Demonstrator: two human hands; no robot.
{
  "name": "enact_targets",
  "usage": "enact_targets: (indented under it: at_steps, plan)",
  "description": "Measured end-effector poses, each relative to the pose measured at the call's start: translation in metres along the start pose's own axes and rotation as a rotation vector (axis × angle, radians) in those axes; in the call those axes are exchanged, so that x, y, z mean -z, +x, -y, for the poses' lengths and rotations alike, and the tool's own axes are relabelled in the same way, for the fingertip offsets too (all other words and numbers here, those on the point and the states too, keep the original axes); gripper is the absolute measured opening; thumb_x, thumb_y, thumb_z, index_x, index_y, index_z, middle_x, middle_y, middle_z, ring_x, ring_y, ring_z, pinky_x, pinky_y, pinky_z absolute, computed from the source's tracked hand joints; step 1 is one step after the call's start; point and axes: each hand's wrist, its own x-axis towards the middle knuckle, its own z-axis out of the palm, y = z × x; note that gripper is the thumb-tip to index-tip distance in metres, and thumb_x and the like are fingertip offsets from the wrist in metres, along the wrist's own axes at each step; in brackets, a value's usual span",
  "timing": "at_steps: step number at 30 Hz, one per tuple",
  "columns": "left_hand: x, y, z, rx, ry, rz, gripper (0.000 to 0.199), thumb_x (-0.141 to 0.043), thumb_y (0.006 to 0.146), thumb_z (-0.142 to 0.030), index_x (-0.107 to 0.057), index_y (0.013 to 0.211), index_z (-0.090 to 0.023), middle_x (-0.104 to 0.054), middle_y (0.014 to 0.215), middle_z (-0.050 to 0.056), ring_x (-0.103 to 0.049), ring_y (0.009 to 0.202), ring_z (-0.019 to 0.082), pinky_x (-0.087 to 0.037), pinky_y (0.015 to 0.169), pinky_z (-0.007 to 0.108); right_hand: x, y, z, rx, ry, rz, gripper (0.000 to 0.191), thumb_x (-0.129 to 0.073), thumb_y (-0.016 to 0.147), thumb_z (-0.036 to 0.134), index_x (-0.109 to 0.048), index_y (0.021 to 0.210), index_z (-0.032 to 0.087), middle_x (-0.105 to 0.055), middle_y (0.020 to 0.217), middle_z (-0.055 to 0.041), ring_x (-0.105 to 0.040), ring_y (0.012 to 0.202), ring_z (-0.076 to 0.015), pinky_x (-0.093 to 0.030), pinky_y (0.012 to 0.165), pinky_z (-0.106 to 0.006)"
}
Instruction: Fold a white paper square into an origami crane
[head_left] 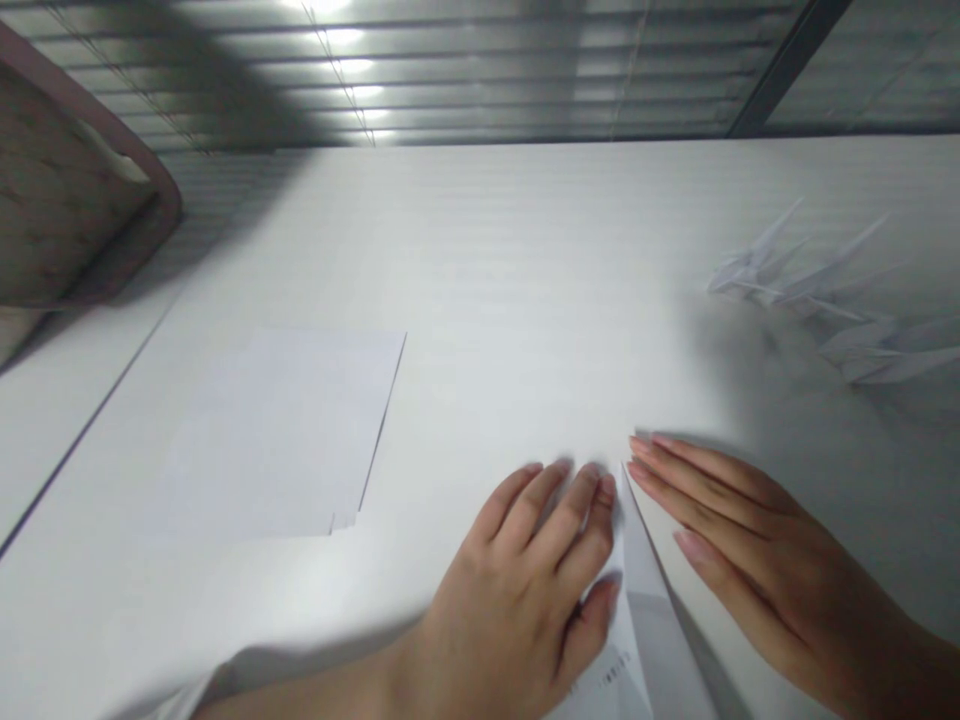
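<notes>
A partly folded sheet of white paper (660, 640) lies at the bottom of the head view, narrowing to a point away from me. Printed marks show on its left part, near my left thumb. My left hand (532, 590) rests palm down on the paper's left side, fingers lightly bent and pressing on it, not gripping. Along the paper's right edge, my right hand (750, 550) lies flat on the table with its fingers stretched out towards the tip. The part of the paper beneath my left hand is hidden.
A stack of white paper sheets (285, 430) lies to the left. Several folded paper cranes (810, 290) stand at the right. The white table (487, 250) ends at window blinds (480, 70). A pinkish-edged patterned object (67, 200) is at the upper left.
</notes>
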Motion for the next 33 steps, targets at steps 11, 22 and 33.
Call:
enact_targets:
  at_steps: [11, 22, 33]
  plan:
    - [0.002, 0.002, 0.000, -0.010, 0.009, -0.021, 0.045, -0.043, 0.096, -0.036, -0.051, 0.132, -0.011, -0.055, 0.137, 0.008, -0.044, 0.127, 0.026, -0.026, 0.110, 0.038, -0.003, 0.011, 0.007, -0.042, -0.107, 0.000, 0.044, -0.041, 0.096, 0.014, -0.046, 0.139, 0.010, -0.044, 0.149, -0.0050, -0.037, 0.136, -0.0197, -0.030, 0.112, -0.037]
    - [0.002, 0.006, -0.005, -0.003, 0.009, -0.034, 0.049, -0.048, 0.090, -0.027, -0.048, 0.129, 0.003, -0.051, 0.134, 0.022, -0.043, 0.127, 0.036, -0.042, 0.105, 0.048, -0.007, 0.012, 0.004, -0.024, -0.052, -0.083, 0.035, -0.052, 0.093, 0.019, -0.059, 0.127, 0.016, -0.056, 0.139, -0.0067, -0.048, 0.128, -0.0241, -0.043, 0.105, -0.045]
    - [0.007, 0.002, -0.004, -0.068, 0.022, -0.030, 0.041, -0.047, 0.091, -0.020, -0.056, 0.124, 0.002, -0.055, 0.135, 0.021, -0.045, 0.130, 0.034, -0.044, 0.106, 0.048, -0.005, 0.013, 0.006, -0.052, -0.046, -0.067, 0.035, -0.053, 0.093, 0.022, -0.060, 0.127, 0.020, -0.057, 0.138, -0.0062, -0.050, 0.126, -0.0253, -0.045, 0.103, -0.047]
